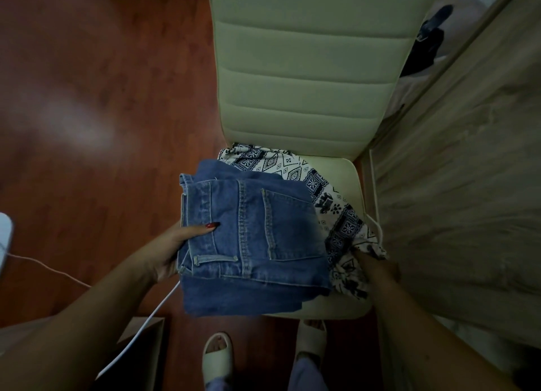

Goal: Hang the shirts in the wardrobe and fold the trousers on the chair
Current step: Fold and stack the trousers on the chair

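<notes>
Folded blue jeans [251,244] lie on top of black-and-white patterned trousers [330,215] on the seat of a pale green chair [345,174]. My left hand [175,250] grips the jeans' left edge, thumb on top near the waistband. At the stack's right side, my right hand [377,266] reaches under the patterned trousers, and the cloth hides its fingers. The jeans overhang the seat's left and front edges.
The chair's ribbed backrest [307,68] rises ahead. A wooden wardrobe panel [456,185] stands close on the right. Red-brown wooden floor [102,97] spreads to the left. A white cable [146,323] trails beside a box [143,352] near my sandalled feet [218,358].
</notes>
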The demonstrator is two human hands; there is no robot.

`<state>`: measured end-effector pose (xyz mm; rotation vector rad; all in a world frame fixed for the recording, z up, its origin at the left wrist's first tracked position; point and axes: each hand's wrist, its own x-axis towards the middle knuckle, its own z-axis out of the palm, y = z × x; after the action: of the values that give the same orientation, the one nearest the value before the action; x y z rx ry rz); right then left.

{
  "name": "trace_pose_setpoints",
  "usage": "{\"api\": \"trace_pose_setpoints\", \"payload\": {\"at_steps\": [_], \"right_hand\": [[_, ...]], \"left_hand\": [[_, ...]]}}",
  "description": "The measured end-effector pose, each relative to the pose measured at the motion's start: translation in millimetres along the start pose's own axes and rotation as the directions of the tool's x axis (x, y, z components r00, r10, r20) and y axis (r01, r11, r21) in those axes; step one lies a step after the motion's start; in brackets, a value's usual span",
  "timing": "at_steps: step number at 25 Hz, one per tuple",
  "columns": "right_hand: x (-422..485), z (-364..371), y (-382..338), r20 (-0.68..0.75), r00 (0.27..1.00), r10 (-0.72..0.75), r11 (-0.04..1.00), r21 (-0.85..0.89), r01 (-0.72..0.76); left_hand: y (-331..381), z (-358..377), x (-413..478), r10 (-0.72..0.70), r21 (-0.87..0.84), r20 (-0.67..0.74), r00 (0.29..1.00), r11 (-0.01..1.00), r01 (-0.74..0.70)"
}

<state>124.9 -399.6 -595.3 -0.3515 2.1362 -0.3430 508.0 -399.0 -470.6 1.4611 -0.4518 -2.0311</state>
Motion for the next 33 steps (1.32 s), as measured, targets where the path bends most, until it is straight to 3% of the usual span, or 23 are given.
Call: {"api": "trace_pose_setpoints", "payload": {"at_steps": [3, 6, 8, 12, 14, 20, 24, 25, 27, 29, 31, 32, 33], "right_hand": [[-9, 4, -6, 0.115, 0.990, -0.082, 0.967, 0.249, 0.051], [-32, 14, -20, 0.191, 0.902, -0.387, 0.914, 0.207, 0.349], [-51, 16, -29, 0.292, 0.876, -0.385, 0.914, 0.254, 0.317], [-67, -15, -68, 0.357, 0.863, -0.358, 0.893, 0.402, 0.203], [-87, -52, -99, 0.360, 0.857, -0.368, 0.861, 0.480, 0.168], [-147, -147, -168, 0.160, 0.763, -0.626, 0.683, 0.585, 0.438], [-175, -153, -178, 0.221, 0.667, -0.712, 0.653, 0.558, 0.512], [-182, -151, -177, 0.239, 0.648, -0.723, 0.650, 0.552, 0.522], [-191, -148, -176, 0.258, 0.604, -0.754, 0.624, 0.569, 0.536], [-199, -147, -177, 0.287, 0.547, -0.786, 0.586, 0.626, 0.515], [-213, -141, -182, 0.352, 0.472, -0.808, 0.573, 0.657, 0.491], [-220, -138, -187, 0.383, 0.435, -0.815, 0.571, 0.662, 0.486], [-230, -134, -194, 0.407, 0.402, -0.820, 0.568, 0.663, 0.487]], "left_hand": [[2, 4, 0, 0.000, 0.004, -0.003, 1.000, 1.000, 0.000], [8, 14, 0, 0.024, -0.006, 0.006, 1.000, 1.000, -0.023], [12, 18, -2, 0.036, 0.001, 0.002, 0.999, 0.999, -0.036], [16, 21, -8, 0.044, -0.025, 0.018, 0.999, 0.999, -0.044], [17, 20, -9, 0.056, -0.066, 0.029, 0.998, 0.996, -0.054], [8, 26, 14, 0.029, -0.025, 0.153, 0.988, 0.999, -0.026], [-19, 32, 48, -0.040, 0.055, 0.225, 0.973, 0.998, 0.028], [-25, 35, 53, -0.021, 0.087, 0.160, 0.987, 0.996, 0.007], [-33, 33, 65, 0.017, 0.187, -0.125, 0.992, 0.982, 0.007], [-38, 27, 71, 0.036, 0.497, -0.368, 0.929, 0.852, 0.164], [-42, 28, 73, 0.200, 0.728, -0.473, 0.858, 0.637, 0.253], [-43, 36, 72, 0.304, 0.753, -0.500, 0.811, 0.616, 0.232], [-39, 51, 66, 0.352, 0.730, -0.510, 0.785, 0.660, 0.178]]}}
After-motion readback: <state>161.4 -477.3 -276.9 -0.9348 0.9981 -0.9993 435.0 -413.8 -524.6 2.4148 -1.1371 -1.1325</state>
